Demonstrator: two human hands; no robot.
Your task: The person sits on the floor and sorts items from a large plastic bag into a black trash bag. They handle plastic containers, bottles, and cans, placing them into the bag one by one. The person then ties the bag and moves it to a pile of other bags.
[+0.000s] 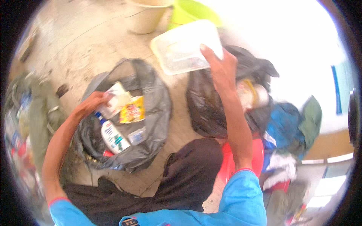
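My right hand grips a pale translucent plastic container by its edge, above the floor and beside a dark plastic bag. My left hand is over an open black plastic bag, at a whitish crumpled wrapper; blur hides whether the fingers hold it. In that bag lie a yellow printed packet, a white plastic bottle with a blue cap and a small clear packet.
A beige bucket and a lime-green tub stand ahead. Filled sacks lie at the left. At the right are a red plastic object, blue cloth or plastic and white cloth-like material.
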